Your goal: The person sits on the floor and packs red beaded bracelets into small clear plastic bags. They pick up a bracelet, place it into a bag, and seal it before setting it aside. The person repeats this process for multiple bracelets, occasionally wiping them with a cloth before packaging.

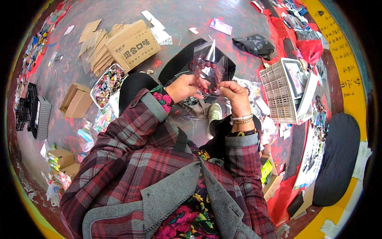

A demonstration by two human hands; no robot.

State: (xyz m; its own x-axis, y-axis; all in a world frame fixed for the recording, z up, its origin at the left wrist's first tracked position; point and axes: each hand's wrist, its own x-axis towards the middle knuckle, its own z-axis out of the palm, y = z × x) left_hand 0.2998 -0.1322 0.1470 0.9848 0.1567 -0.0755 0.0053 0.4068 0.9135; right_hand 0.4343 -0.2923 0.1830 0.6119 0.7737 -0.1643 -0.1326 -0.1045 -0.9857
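Observation:
A loop of dark red beads [217, 74] shows in a clear plastic bag [223, 60], raised in front of my body. My left hand [184, 87] is closed, its thumb and fingers pinching the beads and bag at the lower left. On the opposite side, the fingertips of my right hand [236, 98] pinch the lower right edge of the bag. Whether that hand also grips a bead is unclear. Two bracelets [242, 119] circle my right wrist. Behind the bag lies a black shape [175, 63], partly covered.
At left stand a large cardboard box [137, 46], a small open carton [76, 100] and a white tray full of colourful trinkets [92, 94]. A pale plastic basket [274, 89] holds flat items at right. Past the bag lie a purple packet [221, 26] and a black bag [254, 44].

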